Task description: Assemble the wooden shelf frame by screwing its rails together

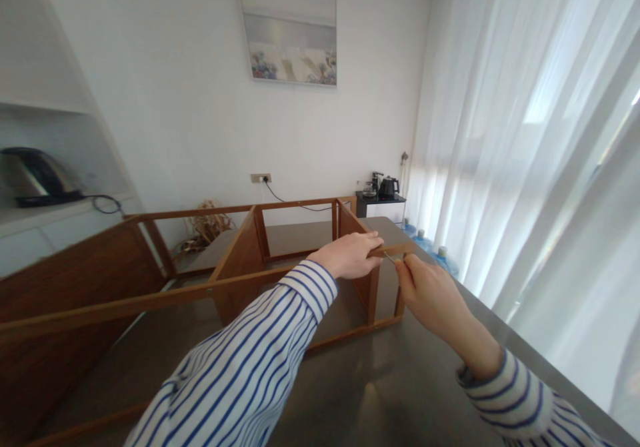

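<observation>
A brown wooden frame (240, 260) with open compartments lies on a dark table (380, 380). My left hand (353, 255) grips the frame's top rail at its right corner, fingers wrapped over the wood. Just right of that corner, my right hand (425, 290) is closed in a pinch on a thin metal tool (391, 258) whose tip points at the corner. Both arms wear blue-and-white striped sleeves.
A kettle (30, 177) sits on a white shelf at left. A small black stand with a kettle (383, 197) stands by the far wall. Blue water bottles (425, 241) stand on the floor beside sheer curtains (525, 133). A picture (290, 27) hangs on the wall.
</observation>
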`<state>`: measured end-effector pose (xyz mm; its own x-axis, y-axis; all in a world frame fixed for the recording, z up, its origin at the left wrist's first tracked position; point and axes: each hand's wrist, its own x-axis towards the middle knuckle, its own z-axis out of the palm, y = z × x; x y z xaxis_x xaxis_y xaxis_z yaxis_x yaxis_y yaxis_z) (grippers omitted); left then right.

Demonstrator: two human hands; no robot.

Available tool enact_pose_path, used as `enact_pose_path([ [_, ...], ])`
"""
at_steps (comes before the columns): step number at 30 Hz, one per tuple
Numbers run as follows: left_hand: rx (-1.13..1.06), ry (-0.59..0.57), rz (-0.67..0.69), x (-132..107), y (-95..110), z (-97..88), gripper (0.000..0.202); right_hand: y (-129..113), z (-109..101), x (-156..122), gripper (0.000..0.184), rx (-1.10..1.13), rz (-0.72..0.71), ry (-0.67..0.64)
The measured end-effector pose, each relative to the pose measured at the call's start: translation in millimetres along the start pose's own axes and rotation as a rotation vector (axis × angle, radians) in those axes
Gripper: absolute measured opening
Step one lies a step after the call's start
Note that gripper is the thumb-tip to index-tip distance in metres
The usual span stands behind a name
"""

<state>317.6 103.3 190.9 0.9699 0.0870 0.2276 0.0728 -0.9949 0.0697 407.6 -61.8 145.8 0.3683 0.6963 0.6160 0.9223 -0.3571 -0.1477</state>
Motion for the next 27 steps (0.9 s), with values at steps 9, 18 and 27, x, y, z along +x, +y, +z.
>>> enact_pose_path([
  [9,-0.003,-0.018,0.022,2.1,-2.3,2.0,0.048,-6.4,8.0,-0.5,0.036,0.462,0.254,0.039],
  [18,-0.004,-0.001,0.006,1.7,-3.4,3.3,0.051,-14.9,27.0,-6.3,0.043,1.233,0.571,0.053],
  [27,0.020,0.002,0.018,0.4,0.1,0.3,0.047,12.6,23.6,-4.1,0.036,0.896,0.295,-0.010],
])
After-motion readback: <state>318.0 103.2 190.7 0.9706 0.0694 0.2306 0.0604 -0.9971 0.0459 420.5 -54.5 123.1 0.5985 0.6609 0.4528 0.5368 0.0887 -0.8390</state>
